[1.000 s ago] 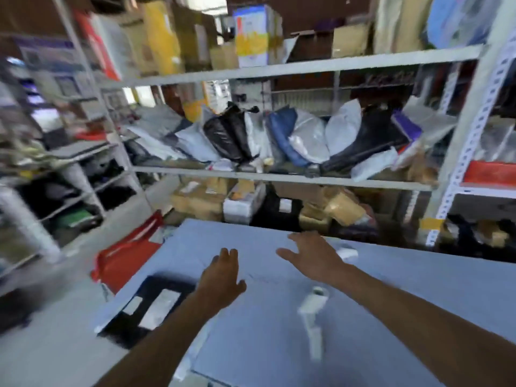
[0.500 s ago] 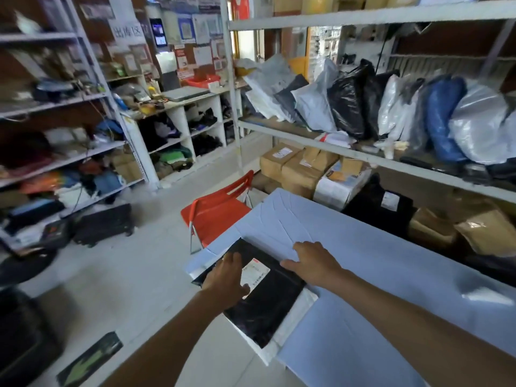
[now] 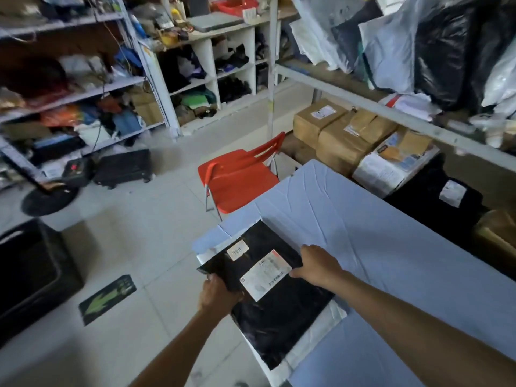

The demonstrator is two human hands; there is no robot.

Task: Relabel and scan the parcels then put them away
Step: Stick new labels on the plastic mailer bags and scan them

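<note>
Black parcel (image 3: 268, 238) with a white label (image 3: 265, 275), at the near left corner of the blue surface (image 3: 391, 247). Left hand (image 3: 217, 294) grips its near edge and right hand (image 3: 318, 265) grips its right edge. Red chair (image 3: 240, 177) stands just beyond.

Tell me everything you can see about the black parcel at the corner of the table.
The black parcel is a flat, glossy, wrinkled plastic mailer bag. It lies at the left end of the blue table, on top of a silvery-white bag whose edges show around it. It carries a large white shipping label and a small pale sticker. The left hand grips its left edge, and the right hand holds its right edge.
</note>
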